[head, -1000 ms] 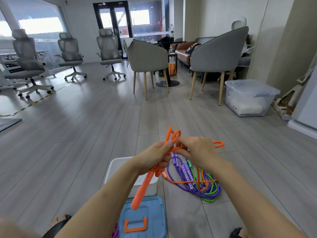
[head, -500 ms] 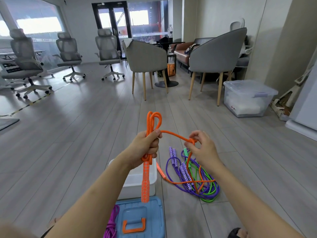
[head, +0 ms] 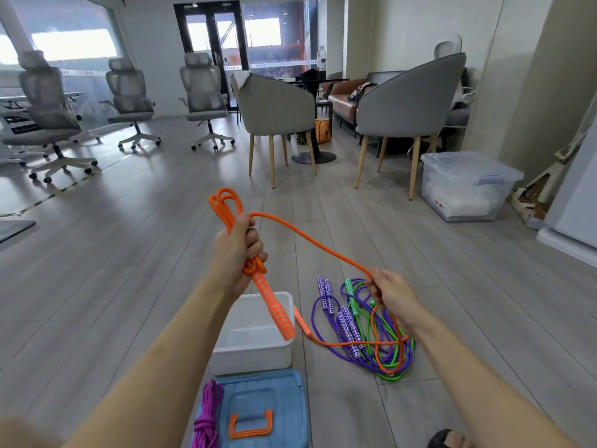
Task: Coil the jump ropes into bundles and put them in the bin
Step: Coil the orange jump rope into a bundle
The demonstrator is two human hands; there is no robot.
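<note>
My left hand (head: 237, 250) grips several folded loops of the orange jump rope (head: 310, 239), raised above the white bin (head: 255, 334); one orange handle hangs down from the fist over the bin. My right hand (head: 389, 294) pinches the free run of the same rope, stretched out to the right. The rest of the orange rope trails onto a loose pile of purple and green jump ropes (head: 361, 331) on the floor right of the bin. A coiled magenta rope (head: 206, 415) lies by the blue lid (head: 265, 412).
The blue lid with an orange handle lies on the floor in front of the bin. Two grey armchairs (head: 410, 105) and a round table stand ahead, office chairs (head: 129, 98) at the left, a clear lidded storage box (head: 465, 185) at the right.
My hands have moved apart: the right hand slid down and right along the orange rope, drawing out a long span. The left hand lifted slightly with its loops. The camera tilted down.
</note>
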